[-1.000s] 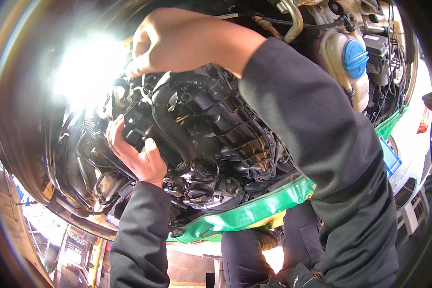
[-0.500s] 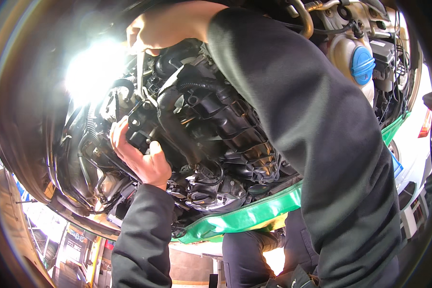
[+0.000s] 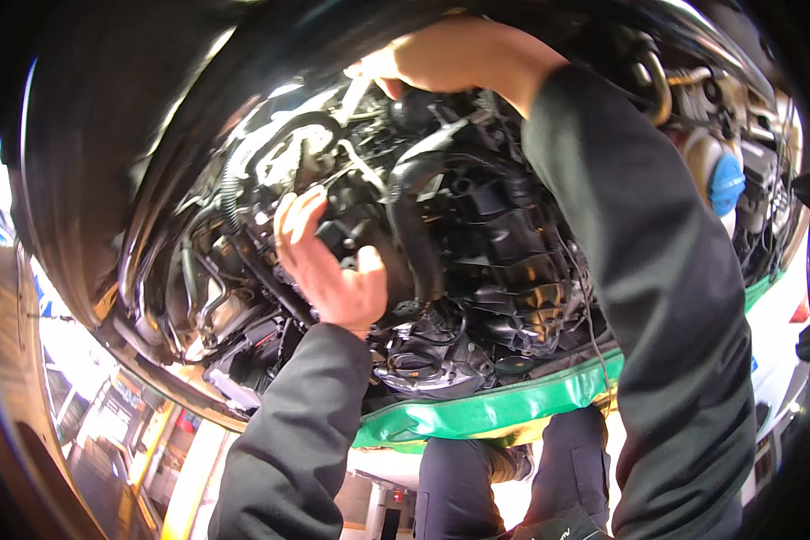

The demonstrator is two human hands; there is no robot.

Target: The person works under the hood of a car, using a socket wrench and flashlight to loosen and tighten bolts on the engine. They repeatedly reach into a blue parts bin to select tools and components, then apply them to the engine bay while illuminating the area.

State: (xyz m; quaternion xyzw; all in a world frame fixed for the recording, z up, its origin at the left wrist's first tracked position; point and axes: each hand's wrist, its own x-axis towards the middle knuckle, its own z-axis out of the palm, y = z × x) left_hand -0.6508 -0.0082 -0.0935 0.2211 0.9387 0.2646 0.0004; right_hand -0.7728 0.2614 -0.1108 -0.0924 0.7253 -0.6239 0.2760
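R. hand (image 3: 450,56): at top of engine bay, fingers bent, tips closed on upper end of pale metal bar; exact finger wrap unclear due to glare.
Metal bar (image 3: 351,101): runs down from R. fingertips into upper-L. engine parts; lower end hard to make out.
L. hand (image 3: 333,279): lower than R. hand, approx. mid-L. of bay; fingers extended and slightly bent, thumb spread apart, no grip seen. Fingertip contact w/ parts: cannot tell.
Blk. hose (image 3: 414,234): thick, bent at top, runs down just R. of L. thumb.
Corrugated conduit (image 3: 230,193): L. of L. fingertips, apart from them.
Ribbed blk. engine part (image 3: 513,261): R. of hose, betw. hose and R. sleeve (image 3: 666,288).
Reservoir (image 3: 698,155): off-white, upper R., beyond R. sleeve; blue cap (image 3: 727,187) fitted.
Grn. cover sheet (image 3: 486,409): along near edge of bay, above person's legs (image 3: 459,486).
L. sleeve (image 3: 288,441): dk. fabric, enters from lower edge.
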